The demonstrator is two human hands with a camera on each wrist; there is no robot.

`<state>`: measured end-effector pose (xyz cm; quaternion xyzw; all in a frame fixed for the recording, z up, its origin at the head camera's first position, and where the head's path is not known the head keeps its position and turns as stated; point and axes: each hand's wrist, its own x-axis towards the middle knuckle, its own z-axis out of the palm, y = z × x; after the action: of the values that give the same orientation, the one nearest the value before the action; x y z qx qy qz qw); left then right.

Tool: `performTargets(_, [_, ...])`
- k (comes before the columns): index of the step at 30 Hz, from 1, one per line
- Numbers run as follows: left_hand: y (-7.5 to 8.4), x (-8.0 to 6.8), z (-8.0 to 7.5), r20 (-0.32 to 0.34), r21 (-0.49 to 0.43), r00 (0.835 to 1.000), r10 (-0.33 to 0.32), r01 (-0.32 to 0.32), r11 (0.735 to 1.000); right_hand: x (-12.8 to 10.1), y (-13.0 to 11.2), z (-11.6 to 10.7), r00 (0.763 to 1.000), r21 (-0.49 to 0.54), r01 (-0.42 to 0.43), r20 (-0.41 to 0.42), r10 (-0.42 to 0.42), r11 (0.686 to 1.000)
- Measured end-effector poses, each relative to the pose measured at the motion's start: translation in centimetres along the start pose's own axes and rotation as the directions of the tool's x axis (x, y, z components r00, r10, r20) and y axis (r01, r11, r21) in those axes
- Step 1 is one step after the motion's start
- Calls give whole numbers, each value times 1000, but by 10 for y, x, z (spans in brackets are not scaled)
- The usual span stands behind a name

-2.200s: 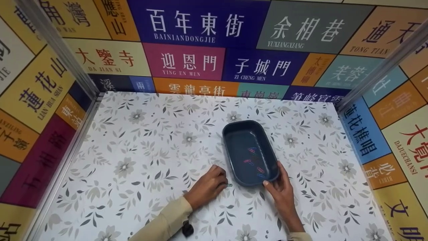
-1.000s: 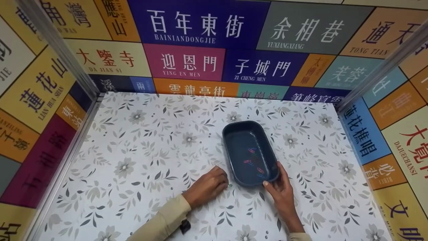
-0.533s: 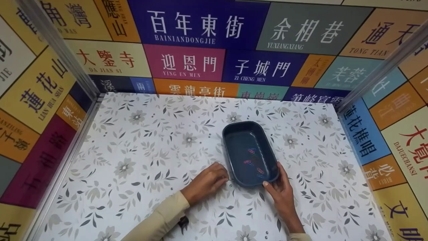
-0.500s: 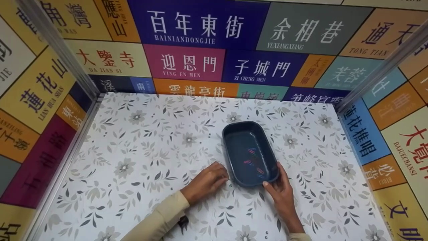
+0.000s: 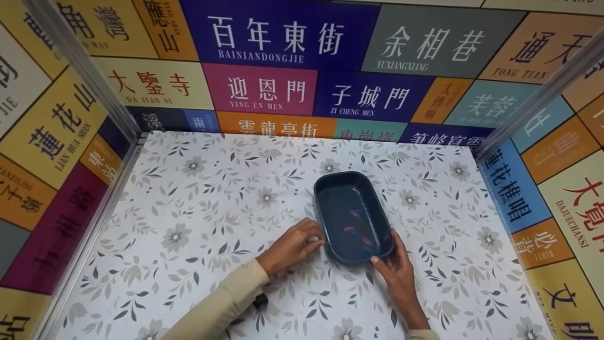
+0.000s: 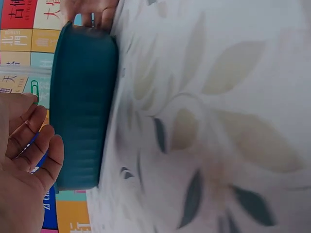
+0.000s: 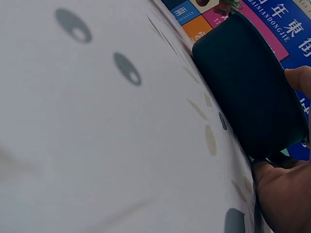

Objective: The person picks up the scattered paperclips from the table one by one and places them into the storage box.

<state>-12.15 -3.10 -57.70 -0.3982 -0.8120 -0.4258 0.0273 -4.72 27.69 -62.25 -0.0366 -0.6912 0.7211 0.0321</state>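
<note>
My left hand (image 5: pixel 293 246) is raised at the left rim of a dark blue-green plastic tray (image 5: pixel 340 200). Between thumb and forefinger it pinches a green paper clip (image 6: pixel 35 89), plain in the left wrist view; the other fingers are loosely bent. Several pink, blue and dark paper clips (image 5: pixel 367 242) lie scattered on the tray's floor, toward its near end. At the near right corner my right hand (image 5: pixel 400 271) grips the tray, thumb on the rim and fingers along the outer side. The right wrist view shows this grip on the tray's wall (image 7: pixel 248 87) from low down.
A white tablecloth with grey flowers and leaves (image 5: pixel 226 198) covers the table. Panels with large printed characters (image 5: pixel 264 89) stand at the back and both sides, joined by metal corner posts (image 5: pixel 87 71). A small dark object (image 5: pixel 259 301) shows below the left sleeve.
My left hand has risen from the tablecloth beside the tray to the tray's left rim, bringing up the green paper clip. The right hand and the tray have stayed in place.
</note>
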Motion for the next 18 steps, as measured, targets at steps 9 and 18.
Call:
performTargets(9, [6, 16, -2, -1, 48, 1000, 28, -28, 998, 0, 3, -2, 1000, -10, 1, 11, -1, 1000])
performTargets(18, [4, 30, -1, 26, 75, 999, 45, -47, 996, 1, 2, -2, 1000, -23, -20, 19, 21, 1000])
